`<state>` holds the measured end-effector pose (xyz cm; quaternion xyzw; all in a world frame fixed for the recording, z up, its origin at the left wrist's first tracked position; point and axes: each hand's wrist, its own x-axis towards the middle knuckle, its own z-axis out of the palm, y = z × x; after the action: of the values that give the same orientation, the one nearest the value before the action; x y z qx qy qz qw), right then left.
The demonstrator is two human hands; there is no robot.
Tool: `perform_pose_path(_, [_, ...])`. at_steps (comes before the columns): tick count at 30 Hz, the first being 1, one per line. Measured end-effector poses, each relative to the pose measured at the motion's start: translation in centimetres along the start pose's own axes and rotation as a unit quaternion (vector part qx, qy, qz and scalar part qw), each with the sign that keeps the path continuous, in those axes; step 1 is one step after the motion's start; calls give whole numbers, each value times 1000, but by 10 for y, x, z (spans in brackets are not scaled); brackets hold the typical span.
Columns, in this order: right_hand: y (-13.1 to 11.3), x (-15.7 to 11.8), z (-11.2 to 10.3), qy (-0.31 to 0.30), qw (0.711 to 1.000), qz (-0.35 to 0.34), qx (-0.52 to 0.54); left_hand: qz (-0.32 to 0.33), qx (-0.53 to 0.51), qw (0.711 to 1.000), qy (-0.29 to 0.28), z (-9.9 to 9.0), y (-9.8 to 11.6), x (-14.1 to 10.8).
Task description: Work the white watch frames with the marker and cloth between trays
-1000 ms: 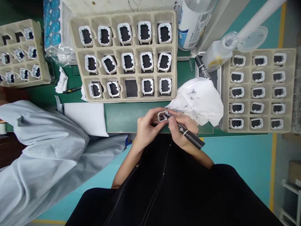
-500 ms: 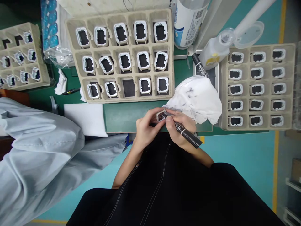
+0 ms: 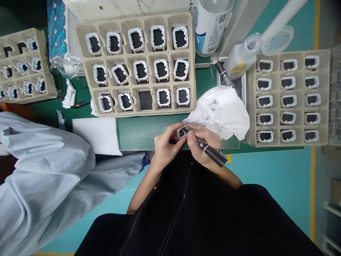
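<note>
Close to the table's front edge, my left hand (image 3: 167,144) grips a small silvery watch-case frame (image 3: 181,132) between thumb and fingers. My right hand (image 3: 201,144) is closed around a black marker pen (image 3: 213,154), its rear end pointing down to the right. The marker's tip end meets the frame, though my fingers partly hide the contact. Just behind my right hand lies a crumpled white cloth (image 3: 221,110) with dark ink stains. A pulp tray (image 3: 138,113) of similar frames sits beyond my hands; one pocket in its front row holds no frame.
Another filled tray (image 3: 289,143) stands at right. Behind the cloth are a second marker (image 3: 224,74), a squeeze bottle (image 3: 241,60) and a labelled plastic container (image 3: 211,30). At left are a folded white cloth (image 3: 96,137), a third tray (image 3: 49,80) and a co-worker's grey-blue clothing (image 3: 48,170).
The view has shifted slightly. Both hands keep their grip on the frame and the marker, and the marker has moved only a little against the frame.
</note>
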<state>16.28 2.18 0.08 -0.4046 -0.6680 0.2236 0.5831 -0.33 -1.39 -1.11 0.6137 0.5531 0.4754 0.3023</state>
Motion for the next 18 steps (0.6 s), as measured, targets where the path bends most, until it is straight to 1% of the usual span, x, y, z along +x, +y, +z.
perform_pose_path(3, [1, 0, -1, -20, 1000, -18, -1, 0, -9, 1000, 5, 0, 1, 0])
perform_pose_path(5, [1, 0, -1, -22, 999, -26, -2, -4, -15, 1000, 10, 1, 1, 1])
perform_pose_path(10, [2, -1, 1, -6, 1000, -3, -13, -45, -24, 999, 12, 1, 3, 2])
perform_pose_path(12, [3, -3, 1, -11, 1000, 0, -20, -57, -30, 998, 9, 1, 2, 2])
perform_pose_path(15, [4, -4, 0, -25, 999, -6, -42, -55, -41, 998, 8, 1, 2, 1])
perform_pose_path(18, [3, -5, 0, -35, 999, -5, -42, -49, -34, 998, 10, 1, 1, 0])
